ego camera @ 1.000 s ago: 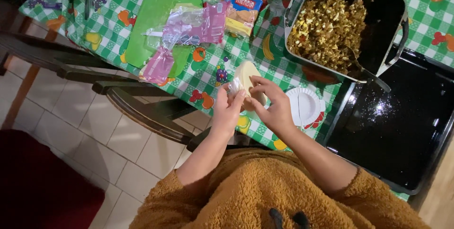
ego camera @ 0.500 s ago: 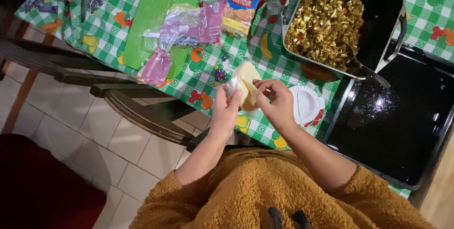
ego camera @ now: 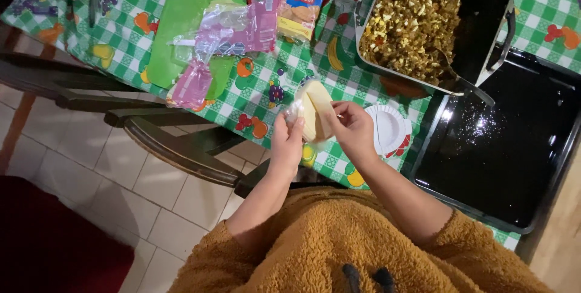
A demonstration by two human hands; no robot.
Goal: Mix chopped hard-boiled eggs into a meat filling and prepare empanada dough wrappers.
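A stack of pale round dough discs [ego camera: 316, 107] in clear plastic is held upright between both hands above the table edge. My left hand [ego camera: 286, 139] grips its left side and the plastic. My right hand [ego camera: 351, 126] pinches the right side, peeling at one disc. A small white round press [ego camera: 387, 128] lies on the green checked tablecloth [ego camera: 254, 96] just right of my right hand. Above it stands a metal pan of chopped yellow-brown filling [ego camera: 411, 24] with a spoon handle [ego camera: 466, 84] sticking out.
A black greased baking tray [ego camera: 502, 154] lies at the right. A green cutting board [ego camera: 181, 27] with pink-and-clear plastic wrappers [ego camera: 224, 39] sits at the upper left, a cracker packet [ego camera: 296, 3] beside it. Dark wooden chairs [ego camera: 169, 142] stand below the table edge over tiled floor.
The dough stack has been lifted and turned more upright between the hands. My right hand has shifted onto its right edge.
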